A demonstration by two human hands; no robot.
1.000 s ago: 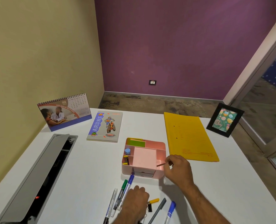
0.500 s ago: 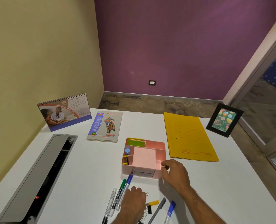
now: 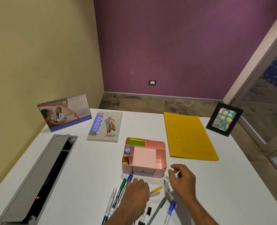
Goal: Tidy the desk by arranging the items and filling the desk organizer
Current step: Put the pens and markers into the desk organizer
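1. While the pink desk organizer sits at the middle of the white desk, its right-hand compartments look bare; a green pad stands at its back, a blue cap and a small yellow-and-black item sit in the left cells, and a pink pad fills the centre.
2. Just in front of it lie the loose items: a green-capped marker, a blue-capped marker and a clear pen side by side, a yellow piece, a grey pen, a second blue marker and black binder clips.
3. The left hand rests palm-down over the bundled markers, fingers loosely bent — I cannot tell whether it grips any of them.
4. The right hand hovers just beside the organizer's near right corner, fingers relaxed and spread, holding nothing.
5. Risks from here, as I judge them:
   - The markers lie touching, so lifting one could roll the others toward the near edge.
   - A long marker dropped into a shallow cell may tip out, or lever the light organizer over.
   - The clips lie partly under the left wrist — a sweep of the forearm could push them off the desk.
   - A nudge to the organizer could slide it into the yellow folder near its right.
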